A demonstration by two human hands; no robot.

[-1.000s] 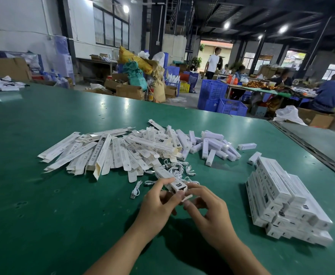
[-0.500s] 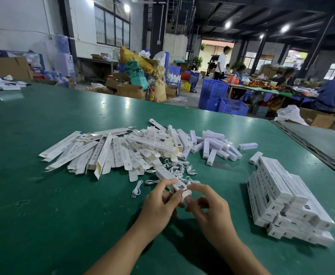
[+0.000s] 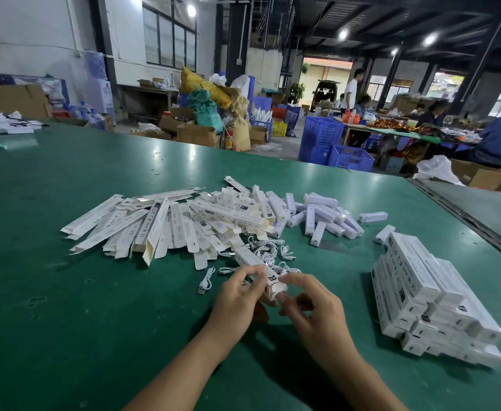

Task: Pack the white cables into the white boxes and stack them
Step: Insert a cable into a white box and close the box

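Two sets of fingers (image 3: 250, 273) pinch white box (image 3: 250, 258): left hand (image 3: 237, 301) at side, right hand (image 3: 317, 317) at near end.

We found unfolded boxes (image 3: 166, 226) heaped left on the tabletop (image 3: 65, 321), cables (image 3: 270, 250) just right of them, small boxes (image 3: 326, 218) behind, the packed stack (image 3: 427, 295) far right, one box (image 3: 250, 260) before the cables.

I see bare green table (image 3: 65, 307) across the lower left of the frame, room for a hand to pass. The heap of flat boxes (image 3: 160, 223) blocks centre left, loose cables (image 3: 270, 250) clutter the centre, and stacked boxes (image 3: 430, 298) wall off the right
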